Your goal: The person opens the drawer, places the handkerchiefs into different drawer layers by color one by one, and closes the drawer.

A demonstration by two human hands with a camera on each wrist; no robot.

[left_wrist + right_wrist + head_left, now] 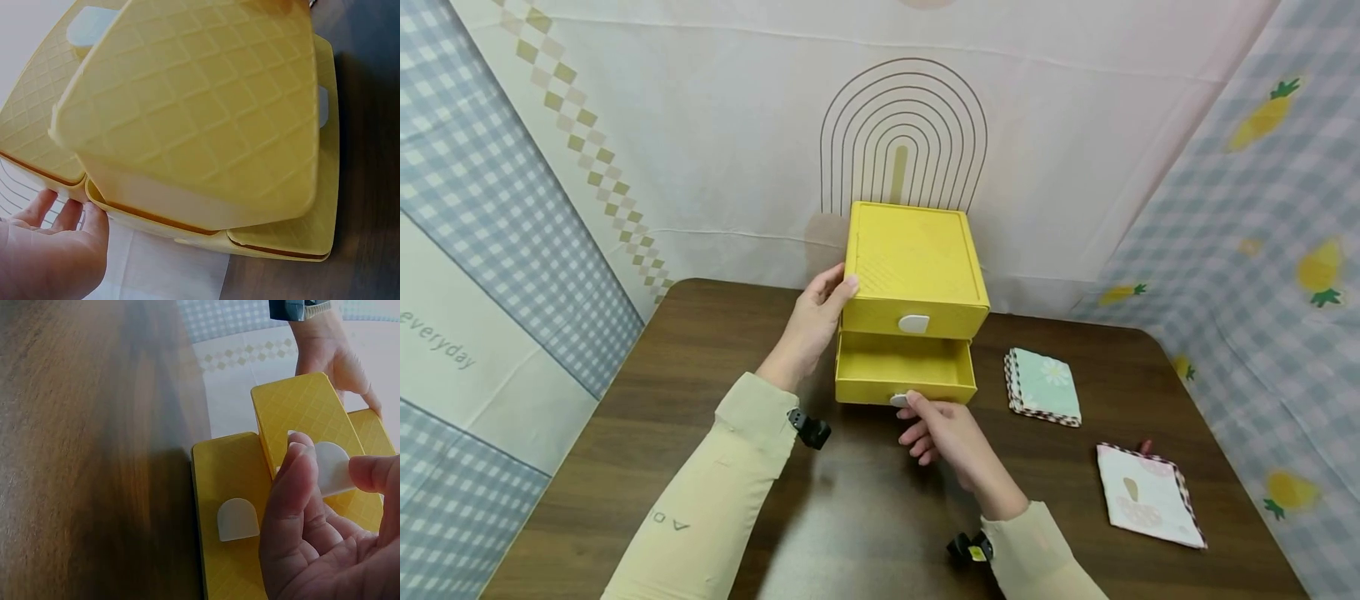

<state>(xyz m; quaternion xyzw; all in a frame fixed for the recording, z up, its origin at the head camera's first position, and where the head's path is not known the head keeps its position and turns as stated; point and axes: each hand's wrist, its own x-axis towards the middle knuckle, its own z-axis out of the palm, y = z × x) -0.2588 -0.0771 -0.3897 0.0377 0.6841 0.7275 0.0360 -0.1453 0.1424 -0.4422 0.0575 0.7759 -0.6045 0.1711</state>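
Observation:
A yellow drawer cabinet (pixel 917 250) stands at the back of the table. Its middle drawer (pixel 906 367) is pulled out, with a bare yellow inside. My right hand (pixel 951 437) pinches that drawer's white handle (pixel 331 469), thumb on one face and fingers on the other. Against the cabinet's left side rests my left hand (pixel 812 321), its thumb by the top front corner. In the left wrist view, its fingertips (pixel 94 219) touch the side wall. The top drawer (pixel 872 317) is in, as is the bottom drawer (pixel 225 487), which the pulled-out one hides in the head view.
Right of the cabinet lies a folded green cloth (pixel 1048 383) with a daisy and checked edging. Nearer the table's right edge is a white-and-pink cloth (pixel 1150 496) with a small loop. A fabric backdrop (pixel 737 167) rises right behind the cabinet and at both sides.

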